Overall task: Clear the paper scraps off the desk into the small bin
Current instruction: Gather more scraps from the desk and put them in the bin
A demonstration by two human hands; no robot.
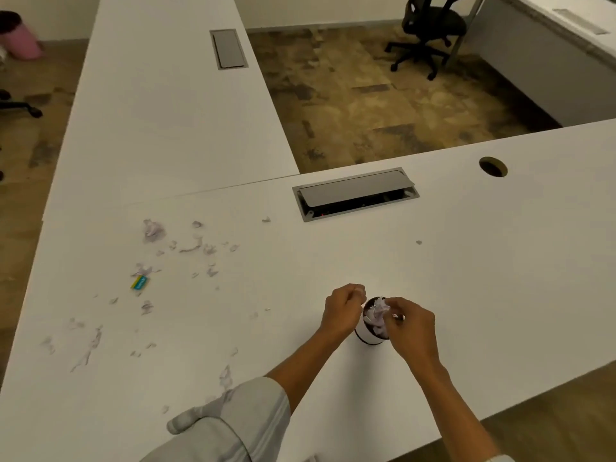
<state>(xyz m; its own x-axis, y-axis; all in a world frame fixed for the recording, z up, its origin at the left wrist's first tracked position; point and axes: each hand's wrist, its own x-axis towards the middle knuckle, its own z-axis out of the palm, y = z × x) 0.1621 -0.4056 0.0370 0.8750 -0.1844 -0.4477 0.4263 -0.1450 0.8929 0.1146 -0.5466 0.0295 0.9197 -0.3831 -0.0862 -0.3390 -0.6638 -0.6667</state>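
Note:
A small white bin [366, 338] with a dark inside stands on the white desk [483, 261], stuffed with crumpled paper scraps [377, 315]. My right hand [408, 326] is over its right rim, fingers pinched on the paper at the top. My left hand [343, 310] is curled at the bin's left rim, fingertips pinched together; whether it holds a scrap is unclear. Several torn pale scraps [151, 230] lie scattered over the desk's left part, down to one near my left sleeve [226, 376].
A small yellow and teal eraser-like block [139, 282] lies among the scraps. A grey cable hatch [355, 193] and a round cable hole [493, 167] sit at the desk's far edge. A black office chair [428, 31] stands on the floor beyond.

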